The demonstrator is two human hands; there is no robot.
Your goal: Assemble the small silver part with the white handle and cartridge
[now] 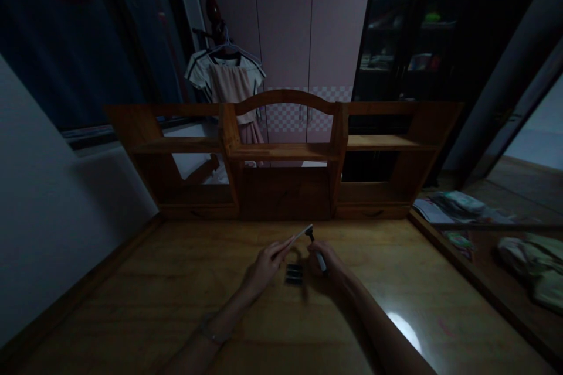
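Observation:
My right hand (326, 262) is closed around the handle of a razor (321, 260) with a dark T-shaped head and a pale grey and black handle. Pinched in my left hand (265, 266) is a thin, pale, flat strip (295, 238). The strip slants up to the right, and its far end meets the razor's head, or nearly so; the dim light hides whether they touch. On the tabletop between my hands lies a small dark tray with several black bars (294, 274), which look like razor cartridges.
A wooden shelf unit (281, 153) stands along the back edge of the wooden table (197, 287). Clothes on a hanger (229, 73) are behind it, before a pink wardrobe (284, 23). At the right, papers (457, 205) and a pale bag (536, 269) lie beyond the table's raised edge.

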